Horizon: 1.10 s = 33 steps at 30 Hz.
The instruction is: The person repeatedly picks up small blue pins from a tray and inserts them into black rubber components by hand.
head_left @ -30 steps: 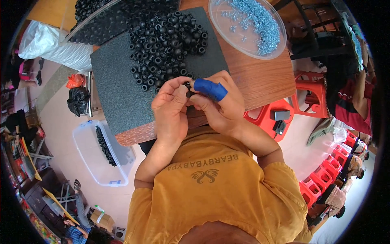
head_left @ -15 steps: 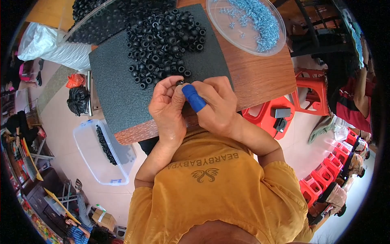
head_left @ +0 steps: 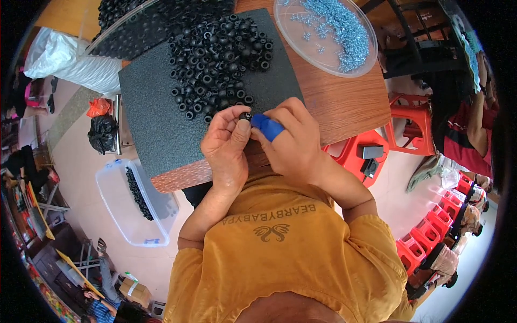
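Observation:
My left hand pinches a small black rounded plastic piece with a hole in it between thumb and forefinger. Close beside it, my right hand has its fingers pressed together, with blue wrap around a finger. Whatever those right fingertips hold, if anything, is hidden. Both hands are above the near edge of a dark textured mat. Beyond them on the mat lies a heap of similar black pieces.
A round clear tray of tiny shiny blue pieces stands on the wooden table at far right. A clear bin with black pieces is on the floor at left. Red stools stand at right, with other people farther off.
My right hand has drawn slightly to the right, its blue-wrapped finger now more bent. The black piece in my left fingers shows more clearly.

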{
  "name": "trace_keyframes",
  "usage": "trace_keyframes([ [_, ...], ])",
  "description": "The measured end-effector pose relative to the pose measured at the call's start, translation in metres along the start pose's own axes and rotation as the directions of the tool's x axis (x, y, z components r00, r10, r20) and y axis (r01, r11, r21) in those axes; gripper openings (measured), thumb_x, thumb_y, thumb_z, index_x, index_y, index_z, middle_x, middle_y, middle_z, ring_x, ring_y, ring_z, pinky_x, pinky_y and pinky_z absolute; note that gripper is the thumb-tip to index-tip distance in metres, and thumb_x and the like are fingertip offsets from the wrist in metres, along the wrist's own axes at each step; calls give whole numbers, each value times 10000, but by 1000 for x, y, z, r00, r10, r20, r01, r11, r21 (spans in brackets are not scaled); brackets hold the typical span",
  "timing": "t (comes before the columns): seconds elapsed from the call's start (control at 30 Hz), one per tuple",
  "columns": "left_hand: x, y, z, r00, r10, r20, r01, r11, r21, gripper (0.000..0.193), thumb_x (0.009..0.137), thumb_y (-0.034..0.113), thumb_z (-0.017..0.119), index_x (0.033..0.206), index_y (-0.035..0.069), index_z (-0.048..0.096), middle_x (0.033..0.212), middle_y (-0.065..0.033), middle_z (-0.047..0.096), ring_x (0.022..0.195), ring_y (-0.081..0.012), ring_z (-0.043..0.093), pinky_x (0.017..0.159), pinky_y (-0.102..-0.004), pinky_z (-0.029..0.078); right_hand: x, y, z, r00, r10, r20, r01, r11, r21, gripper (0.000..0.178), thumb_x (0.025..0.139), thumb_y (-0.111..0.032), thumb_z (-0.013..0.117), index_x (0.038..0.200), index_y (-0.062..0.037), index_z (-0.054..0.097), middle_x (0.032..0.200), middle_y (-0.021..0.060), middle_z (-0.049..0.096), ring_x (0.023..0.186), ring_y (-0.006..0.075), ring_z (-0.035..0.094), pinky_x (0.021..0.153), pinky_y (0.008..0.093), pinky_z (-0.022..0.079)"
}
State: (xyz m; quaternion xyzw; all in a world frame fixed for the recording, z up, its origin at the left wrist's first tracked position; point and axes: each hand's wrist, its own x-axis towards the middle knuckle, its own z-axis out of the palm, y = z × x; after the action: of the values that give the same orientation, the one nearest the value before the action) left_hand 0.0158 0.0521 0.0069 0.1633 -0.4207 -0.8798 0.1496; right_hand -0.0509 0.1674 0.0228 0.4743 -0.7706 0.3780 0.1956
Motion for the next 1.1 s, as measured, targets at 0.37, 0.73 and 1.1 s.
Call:
trace_keyframes([
  [0.37,1,2,-2,999,-10,39,11,1000,-26,231,865,53,591,1062,-55,535,866,-84,614,720,-125,589,676,-222,490,8,1,-22,983,172,72,-183,960,210,203,665,23,695,853,5,621,825,107,593,706,241,539,607,312,439],
  [0.73,0,9,-2,982,-142,127,136,989,57,238,868,71,585,1063,-55,530,863,-128,632,712,-153,603,648,-260,513,3,8,-17,873,474,113,-464,738,489,215,668,17,680,869,-43,636,772,61,623,734,224,568,655,309,443],
  [1.1,3,13,-4,961,-217,172,206,975,83,218,856,53,591,1043,-50,545,841,-129,634,669,-136,579,621,-238,494,5,14,-17,858,477,190,-499,688,528,225,643,23,693,842,-62,631,780,56,590,752,217,552,642,292,433],
])
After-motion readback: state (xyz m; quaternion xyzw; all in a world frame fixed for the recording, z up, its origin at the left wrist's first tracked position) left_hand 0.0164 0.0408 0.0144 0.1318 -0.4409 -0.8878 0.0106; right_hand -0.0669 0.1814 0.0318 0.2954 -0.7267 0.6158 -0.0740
